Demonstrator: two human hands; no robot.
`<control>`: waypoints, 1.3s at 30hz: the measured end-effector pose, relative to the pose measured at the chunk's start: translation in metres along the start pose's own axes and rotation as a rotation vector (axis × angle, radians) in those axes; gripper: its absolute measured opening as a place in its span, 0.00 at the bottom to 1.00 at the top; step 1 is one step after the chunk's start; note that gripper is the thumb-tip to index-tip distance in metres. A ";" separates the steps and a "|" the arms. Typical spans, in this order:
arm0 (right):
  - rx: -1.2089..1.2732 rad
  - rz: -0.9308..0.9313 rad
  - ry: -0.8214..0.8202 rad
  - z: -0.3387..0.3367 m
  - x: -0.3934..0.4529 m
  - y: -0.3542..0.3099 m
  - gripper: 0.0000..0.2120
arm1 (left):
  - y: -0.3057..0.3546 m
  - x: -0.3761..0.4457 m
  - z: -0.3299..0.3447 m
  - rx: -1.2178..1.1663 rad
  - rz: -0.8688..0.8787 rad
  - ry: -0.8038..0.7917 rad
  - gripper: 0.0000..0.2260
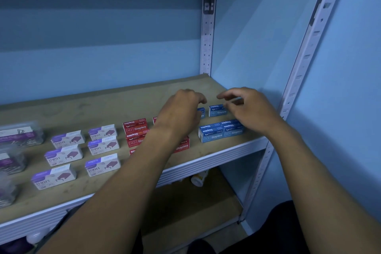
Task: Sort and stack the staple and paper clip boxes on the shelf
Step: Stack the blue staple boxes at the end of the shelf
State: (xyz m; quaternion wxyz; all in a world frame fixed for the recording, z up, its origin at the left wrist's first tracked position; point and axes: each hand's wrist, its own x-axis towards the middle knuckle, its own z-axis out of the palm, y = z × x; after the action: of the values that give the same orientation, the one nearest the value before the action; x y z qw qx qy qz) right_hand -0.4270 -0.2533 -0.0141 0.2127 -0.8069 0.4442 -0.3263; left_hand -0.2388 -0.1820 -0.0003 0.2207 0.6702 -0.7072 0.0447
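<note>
On the wooden shelf (107,105) lie several purple-and-white staple boxes (103,146) at left, red staple boxes (135,128) in the middle, and blue staple boxes (220,132) at right near the front edge. Two more blue boxes sit further back: one (217,110) under my right hand (249,109), another (201,112) mostly hidden behind my left hand (181,111). Both hands hover over these with fingers curled and apart, holding nothing. Clear paper clip boxes (22,134) stand at the far left.
White perforated metal uprights (207,47) frame the shelf's right end by the blue wall. A lower shelf (185,208) holds a small white bottle (199,179). The back of the top shelf is bare wood.
</note>
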 end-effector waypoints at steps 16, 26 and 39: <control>0.004 0.101 -0.015 0.012 0.020 0.012 0.14 | -0.010 0.009 0.009 -0.041 -0.020 -0.055 0.18; -0.046 0.059 0.021 -0.006 0.008 0.004 0.13 | 0.004 0.004 -0.005 -0.107 0.053 0.019 0.15; -0.032 0.024 -0.002 -0.018 -0.010 -0.003 0.14 | 0.010 -0.009 -0.012 -0.216 0.080 -0.001 0.13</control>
State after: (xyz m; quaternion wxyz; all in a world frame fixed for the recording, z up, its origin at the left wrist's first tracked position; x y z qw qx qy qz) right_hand -0.4419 -0.2447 -0.0030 0.2040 -0.8051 0.4586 -0.3159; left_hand -0.2458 -0.1682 0.0095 0.2891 0.6139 -0.7342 -0.0234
